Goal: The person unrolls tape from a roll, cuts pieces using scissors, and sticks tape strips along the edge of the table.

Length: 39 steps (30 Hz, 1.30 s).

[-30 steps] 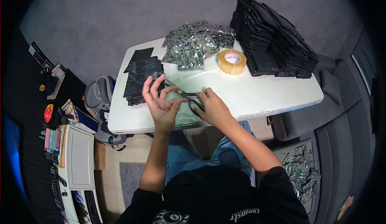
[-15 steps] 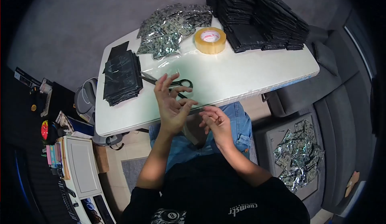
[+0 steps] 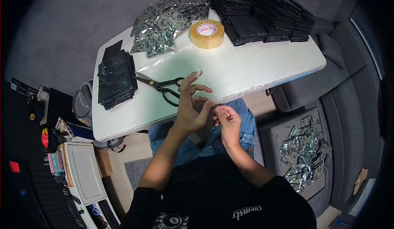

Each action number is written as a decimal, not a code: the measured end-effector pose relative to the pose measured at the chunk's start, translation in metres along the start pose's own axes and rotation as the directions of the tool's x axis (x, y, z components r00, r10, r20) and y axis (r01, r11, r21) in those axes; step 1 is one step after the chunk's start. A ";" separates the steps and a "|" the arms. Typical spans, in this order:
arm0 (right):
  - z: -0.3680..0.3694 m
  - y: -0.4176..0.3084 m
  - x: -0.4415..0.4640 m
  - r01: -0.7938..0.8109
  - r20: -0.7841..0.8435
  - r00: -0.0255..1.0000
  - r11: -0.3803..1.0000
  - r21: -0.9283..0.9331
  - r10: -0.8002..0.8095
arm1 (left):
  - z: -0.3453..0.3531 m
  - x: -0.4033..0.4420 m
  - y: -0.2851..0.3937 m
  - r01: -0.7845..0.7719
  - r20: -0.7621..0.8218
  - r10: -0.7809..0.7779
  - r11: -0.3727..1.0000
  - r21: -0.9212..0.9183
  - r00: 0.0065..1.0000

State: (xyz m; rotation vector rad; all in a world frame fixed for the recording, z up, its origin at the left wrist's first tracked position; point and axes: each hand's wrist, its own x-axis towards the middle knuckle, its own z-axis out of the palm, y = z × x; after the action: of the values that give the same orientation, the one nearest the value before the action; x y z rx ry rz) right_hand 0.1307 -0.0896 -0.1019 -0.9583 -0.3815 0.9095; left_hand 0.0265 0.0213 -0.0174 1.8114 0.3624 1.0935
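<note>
My left hand [image 3: 192, 110] is raised over the table's front edge, its fingers spread and slightly curled. A small pale, shiny patch shows at the tip of one of its fingers; I cannot make out what it is. Close beside it, my right hand [image 3: 230, 124] is closed in a pinch near the left thumb, and whatever is between its fingertips is too small to name. Black-handled scissors [image 3: 167, 92] lie partly spread on the table, just left of my left hand. Farther back stands a roll of clear tape [image 3: 217, 41].
On the white table [image 3: 246, 71] are a stack of black plastic packets [image 3: 117, 79], clear-wrapped camouflage-patterned packs [image 3: 158, 34] and tall black piles [image 3: 246, 27]. More shiny packs [image 3: 305, 155] lie on a grey seat at right. A white cabinet [image 3: 84, 167] stands at left.
My left hand has moved right, closer to my right hand, uncovering more of the scissors. The right hand's fingers have drawn together into a pinch. The view has shifted slightly.
</note>
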 end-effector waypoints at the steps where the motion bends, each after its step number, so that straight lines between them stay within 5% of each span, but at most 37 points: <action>1: -0.003 0.003 0.000 -0.001 -0.011 1.000 1.000 0.000 0.001 | 0.002 0.001 -0.003 -0.018 0.020 0.017 0.999 0.028 1.000; 15: -0.017 0.021 0.014 0.039 -0.048 0.998 0.999 -0.034 -0.041 | 0.014 0.007 0.001 -0.256 0.230 0.179 0.894 0.369 0.957; 33: -0.012 0.022 0.020 0.025 -0.082 0.996 1.000 -0.019 -0.027 | 0.015 0.015 0.008 -0.271 0.242 0.191 0.893 0.359 0.951; 39: -0.020 0.028 0.025 0.058 -0.075 0.995 0.992 -0.114 -0.066 | 0.019 0.029 0.012 -0.411 0.261 0.328 0.819 0.399 0.908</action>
State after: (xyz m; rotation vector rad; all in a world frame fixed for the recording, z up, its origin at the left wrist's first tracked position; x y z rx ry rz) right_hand 0.1442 -0.0730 -0.1383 -1.0757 -0.3966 0.7981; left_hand 0.0554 0.0233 0.0048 2.4547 0.1553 1.1595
